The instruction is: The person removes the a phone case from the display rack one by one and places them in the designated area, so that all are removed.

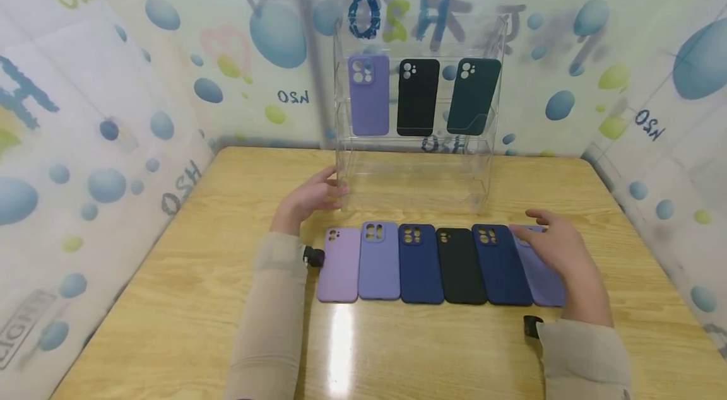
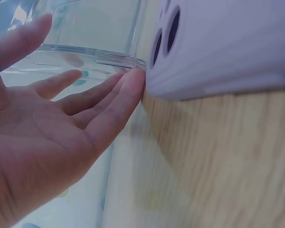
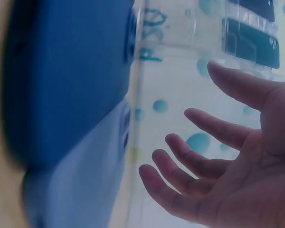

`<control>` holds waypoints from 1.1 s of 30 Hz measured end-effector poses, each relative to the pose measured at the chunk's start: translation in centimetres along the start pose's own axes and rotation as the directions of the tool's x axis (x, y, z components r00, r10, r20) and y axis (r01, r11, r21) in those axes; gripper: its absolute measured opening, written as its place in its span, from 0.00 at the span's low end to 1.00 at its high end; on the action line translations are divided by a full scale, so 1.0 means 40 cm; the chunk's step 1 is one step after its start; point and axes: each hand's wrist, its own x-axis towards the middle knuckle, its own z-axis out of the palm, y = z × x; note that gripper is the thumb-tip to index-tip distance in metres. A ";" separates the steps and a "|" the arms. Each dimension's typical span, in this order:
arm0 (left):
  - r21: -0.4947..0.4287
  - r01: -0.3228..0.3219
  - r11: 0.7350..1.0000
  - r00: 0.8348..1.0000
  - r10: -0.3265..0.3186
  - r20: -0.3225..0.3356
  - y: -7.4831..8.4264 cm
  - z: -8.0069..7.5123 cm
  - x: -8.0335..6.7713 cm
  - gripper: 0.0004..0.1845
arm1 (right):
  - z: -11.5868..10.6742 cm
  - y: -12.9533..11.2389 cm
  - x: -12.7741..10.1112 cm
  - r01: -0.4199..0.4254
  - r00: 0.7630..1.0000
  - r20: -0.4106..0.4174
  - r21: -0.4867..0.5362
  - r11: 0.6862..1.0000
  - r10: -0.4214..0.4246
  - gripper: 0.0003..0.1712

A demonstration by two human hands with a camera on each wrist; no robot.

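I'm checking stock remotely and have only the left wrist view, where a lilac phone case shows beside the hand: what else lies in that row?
Observer: To the right of the lilac phone case lie five more: a periwinkle case, a navy case, a black case, a second navy case and, at the end, a purple case.
Operator: I see only part of the clear rack. Does it hold any cases?
Observer: Yes, three side by side: a left-hand purple-blue case, a middle black case and a right-hand dark green case.
Operator: And where is the right hand?
Observer: Over the row's right end, fingers spread, holding nothing.
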 end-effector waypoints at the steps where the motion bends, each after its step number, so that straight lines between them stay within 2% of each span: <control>1: -0.002 -0.005 1.000 1.000 0.005 0.001 0.002 0.001 0.002 0.46 | -0.001 -0.012 0.003 0.013 1.000 -0.002 0.004 1.000 -0.013 0.49; 8: 0.024 -0.035 0.999 0.999 0.034 0.028 0.018 0.006 0.011 0.45 | -0.032 -0.120 0.015 0.101 0.995 -0.009 0.038 0.994 -0.100 0.48; 17: 0.053 -0.027 0.998 0.999 0.025 0.024 0.029 0.008 0.015 0.44 | -0.123 -0.278 0.038 0.209 0.978 -0.042 0.065 0.976 -0.206 0.48; 21: 0.060 -0.022 0.998 1.000 0.020 0.017 0.025 0.006 0.013 0.44 | -0.172 -0.348 0.070 0.256 0.967 -0.012 0.095 0.962 -0.256 0.50; 26: 0.049 -0.011 0.999 1.000 0.010 0.012 0.015 0.002 0.006 0.44 | -0.217 -0.426 0.120 0.276 0.959 0.022 0.131 0.952 -0.281 0.54; 33: 0.046 -0.007 0.999 1.000 0.006 0.016 0.010 0.001 -0.002 0.44 | -0.249 -0.483 0.182 0.281 0.960 -0.043 0.147 0.948 -0.278 0.53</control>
